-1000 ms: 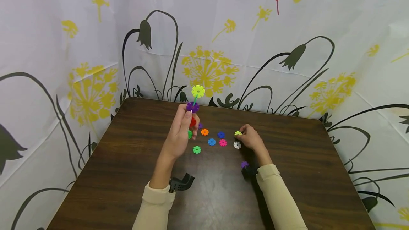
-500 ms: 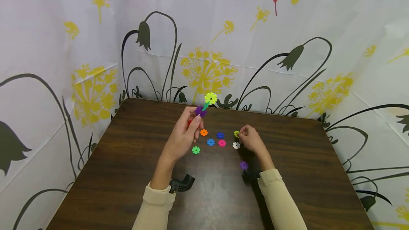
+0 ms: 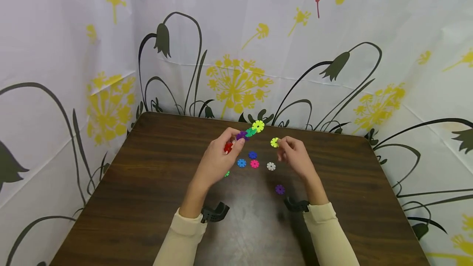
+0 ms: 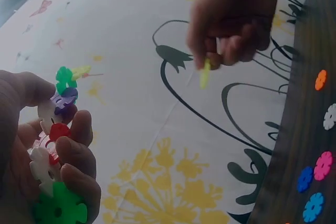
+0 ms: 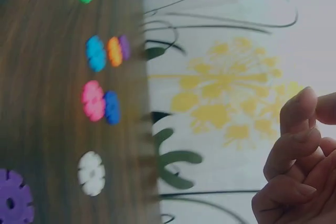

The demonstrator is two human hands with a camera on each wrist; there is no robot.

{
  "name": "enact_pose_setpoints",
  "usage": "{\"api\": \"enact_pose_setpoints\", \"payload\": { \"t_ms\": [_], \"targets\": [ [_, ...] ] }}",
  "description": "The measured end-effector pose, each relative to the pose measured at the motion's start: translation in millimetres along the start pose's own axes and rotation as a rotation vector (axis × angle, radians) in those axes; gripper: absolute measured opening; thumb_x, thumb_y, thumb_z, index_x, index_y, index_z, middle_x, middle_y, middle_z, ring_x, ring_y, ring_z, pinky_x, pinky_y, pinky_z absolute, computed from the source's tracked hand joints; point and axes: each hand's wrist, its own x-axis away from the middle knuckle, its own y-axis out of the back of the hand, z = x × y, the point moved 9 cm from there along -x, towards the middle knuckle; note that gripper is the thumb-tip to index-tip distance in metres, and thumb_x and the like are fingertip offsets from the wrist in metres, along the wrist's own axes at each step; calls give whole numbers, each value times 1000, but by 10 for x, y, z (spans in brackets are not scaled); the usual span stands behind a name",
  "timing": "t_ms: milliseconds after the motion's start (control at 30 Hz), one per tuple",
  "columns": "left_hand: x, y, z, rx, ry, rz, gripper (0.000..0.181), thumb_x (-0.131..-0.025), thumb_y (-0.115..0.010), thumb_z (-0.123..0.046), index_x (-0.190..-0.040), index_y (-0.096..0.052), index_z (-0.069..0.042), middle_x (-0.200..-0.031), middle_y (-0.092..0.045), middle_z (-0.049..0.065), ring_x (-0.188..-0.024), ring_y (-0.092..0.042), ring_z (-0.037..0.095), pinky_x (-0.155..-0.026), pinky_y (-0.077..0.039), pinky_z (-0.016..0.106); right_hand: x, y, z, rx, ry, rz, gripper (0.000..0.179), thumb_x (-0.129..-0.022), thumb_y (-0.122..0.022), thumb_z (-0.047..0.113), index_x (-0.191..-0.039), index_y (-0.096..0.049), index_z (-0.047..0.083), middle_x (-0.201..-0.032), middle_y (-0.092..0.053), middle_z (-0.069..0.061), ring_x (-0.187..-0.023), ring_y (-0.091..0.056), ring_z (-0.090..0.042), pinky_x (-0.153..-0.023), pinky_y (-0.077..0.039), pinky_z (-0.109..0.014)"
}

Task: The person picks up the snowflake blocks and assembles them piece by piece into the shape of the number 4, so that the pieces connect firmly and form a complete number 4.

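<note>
My left hand (image 3: 216, 162) grips a chain of interlocking notched plastic discs. Up from the fingers run a purple disc (image 3: 242, 136), a teal-green disc (image 3: 251, 132) and a yellow disc (image 3: 258, 126) at the tip. In the left wrist view, white and red discs (image 4: 59, 132) sit among the curled fingers, with a bright green disc (image 4: 59, 207) at the lower end. Between thumb and fingertips my right hand (image 3: 297, 157) pinches a loose yellow disc (image 3: 274, 142), raised above the table, a short way right of the chain's tip.
On the dark wooden table (image 3: 148, 200) lie loose discs: dark blue (image 3: 253, 155), light blue (image 3: 242, 163), pink (image 3: 254, 163), white (image 3: 271, 166) and purple (image 3: 280, 189). A green disc (image 3: 227, 173) is partly behind the left hand. Behind the table hangs a flower-printed curtain (image 3: 236, 52).
The right hand has lifted the yellow disc off the table. The left hand has moved right and tipped the chain rightward, bringing its yellow end down toward that disc.
</note>
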Motion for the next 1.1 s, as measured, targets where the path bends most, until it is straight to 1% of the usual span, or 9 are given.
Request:
{"api": "enact_pose_setpoints", "payload": {
  "t_ms": [67,233,300,467,567,700,800,933,1100],
  "targets": [
    [2,-27,11,3,3,11,22,-109,-62,-34,-126,-62,-20,-90,-62,3,-77,-58,21,-64,-48,31,50,6,113,-45,22,6,36,-113,-55,28,-91,-60,0,-65,-59,-6,-55,-47,-20,-52,-37,-26],
    [-26,-117,41,117,0,47,21,-112,-57,-28,-127,-60,-13,-96,-66,12,-84,-59,30,-67,-48,30,170,11,361,-103,89,38,35,-113,-55,25,-89,-57,-2,-64,-58,-5,-55,-47,-14,-52,-38,-25],
    [-37,-137,47,150,-2,47,20,-114,-54,-27,-125,-60,-12,-96,-67,15,-84,-58,31,-67,-46,30,202,3,449,-119,120,49,35,-113,-54,24,-89,-57,-2,-64,-58,-6,-55,-46,-19,-52,-39,-26],
    [-35,-162,52,167,-1,30,19,-115,-51,-28,-116,-62,-13,-92,-66,10,-78,-54,22,-63,-43,29,260,-69,636,-159,168,80,33,-113,-51,20,-90,-58,-3,-62,-57,-5,-56,-43,-30,-52,-40,-26],
    [-40,-188,50,273,9,27,22,-117,-46,-27,-113,-59,-10,-89,-62,11,-69,-50,17,-58,-43,28,291,-135,724,-169,185,107,33,-112,-50,18,-89,-57,-4,-60,-57,-4,-54,-42,-25,-52,-39,-26],
    [-52,-198,27,464,23,-2,26,-118,-38,-26,-115,-54,-5,-89,-58,15,-62,-47,17,-53,-45,29,338,-266,798,-155,197,165,34,-112,-49,17,-85,-57,-1,-59,-57,-3,-53,-44,-18,-51,-40,-25],
    [-52,-163,11,534,16,-58,28,-118,-35,-26,-117,-53,-5,-88,-56,15,-68,-50,19,-60,-47,27,377,-395,822,-143,194,216,34,-111,-50,16,-83,-57,-1,-59,-54,-3,-53,-48,-17,-51,-42,-26],
    [-42,-113,-14,556,-15,-117,28,-118,-33,-25,-119,-52,-4,-90,-55,14,-80,-53,26,-73,-49,25,416,-574,827,-142,171,263,36,-112,-52,16,-80,-55,-1,-58,-53,-4,-52,-49,-15,-51,-42,-26],
    [-28,-109,-59,572,-34,-136,26,-118,-34,-25,-123,-50,-5,-95,-56,11,-92,-53,37,-82,-49,27,447,-780,807,-164,125,295,38,-113,-54,22,-80,-55,2,-58,-53,-5,-51,-47,-16,-50,-40,-25]
  ]
}}
